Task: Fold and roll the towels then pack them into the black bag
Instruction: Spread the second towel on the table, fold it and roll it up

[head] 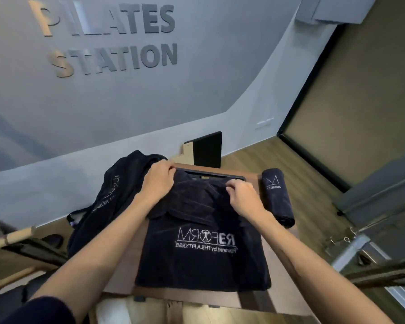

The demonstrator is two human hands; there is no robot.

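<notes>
Progress: you are early in the job. One dark navy towel rolled into a tight cylinder (277,196) lies finished on the right side of the brown wooden desk (250,298); nothing can be seen packed yet.
Towel in hand: a dark navy terry towel with white "REFORM" lettering (204,249) lies flat across the middle of the desk, its far edge turned over toward you. By my reading you are starting its roll from the far end.
Left hand: your left hand (158,181) grips the far left part of the turned edge, fingers curled over the cloth.
Right hand: your right hand (242,195) pinches the same edge further right, fingers bent onto the fold.
Bag: the black fabric bag with pale printed lettering (108,197) slumps at the left edge of the desk, just beside the flat towel. Its opening faces away, so I cannot tell what is inside.
Left to do: finish rolling this towel, then put both rolls into the bag. Whether more towels wait is not visible.
</notes>
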